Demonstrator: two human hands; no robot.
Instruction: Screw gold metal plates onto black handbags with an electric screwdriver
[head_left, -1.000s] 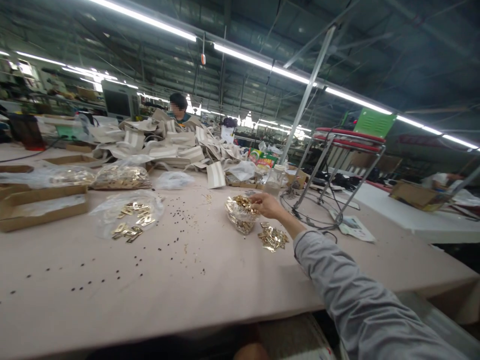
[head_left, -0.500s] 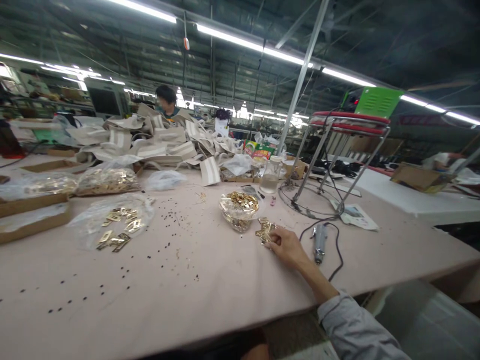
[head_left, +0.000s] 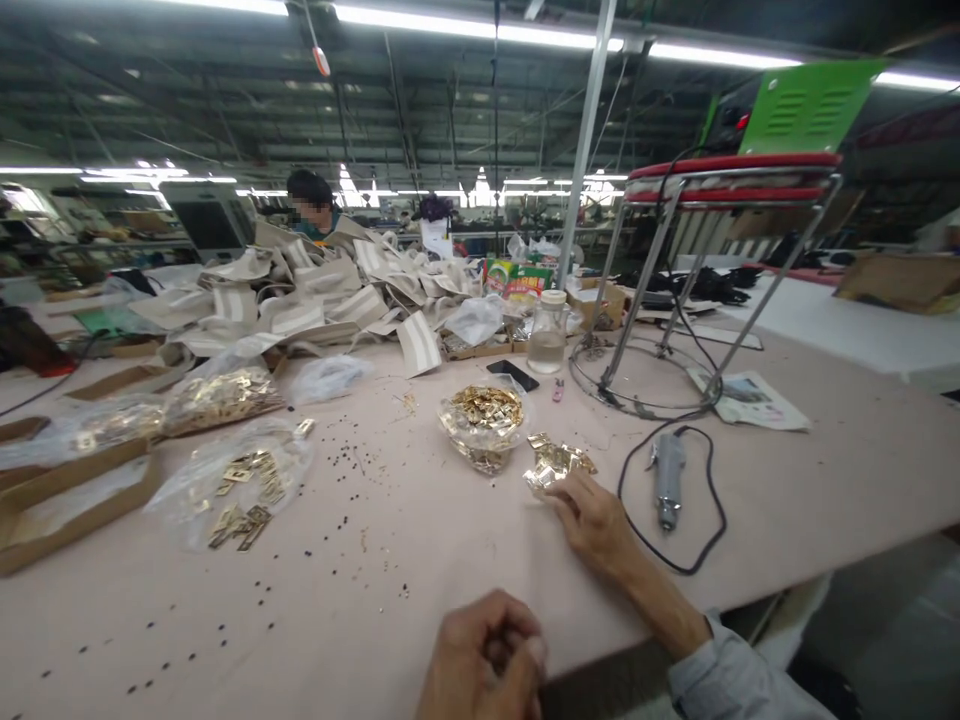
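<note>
My right hand (head_left: 596, 520) reaches to the near edge of a small pile of shiny gold metal plates (head_left: 559, 460). Its fingers are drawn together on a gold plate there, partly hidden by the fingertips. Low in the view my left hand (head_left: 484, 655) is curled, thumb against the fingers; whatever it may hold is hidden. A clear plastic bag (head_left: 484, 425) full of gold pieces stands just left of the pile. Right of my right hand lies a grey electric screwdriver (head_left: 667, 480) with a black cord.
More gold plates (head_left: 251, 490) lie on a plastic sheet at left, near a cardboard tray (head_left: 82, 500). Small black bits dot the table. Behind are a phone (head_left: 513, 375), a glass jar (head_left: 547, 335), a red stool (head_left: 735, 170), a strap heap (head_left: 322, 290) and a person (head_left: 313, 205).
My left hand has come into view at the bottom. My right hand stays at the gold pile, its fingers slightly shifted. The view has turned and tilted a little.
</note>
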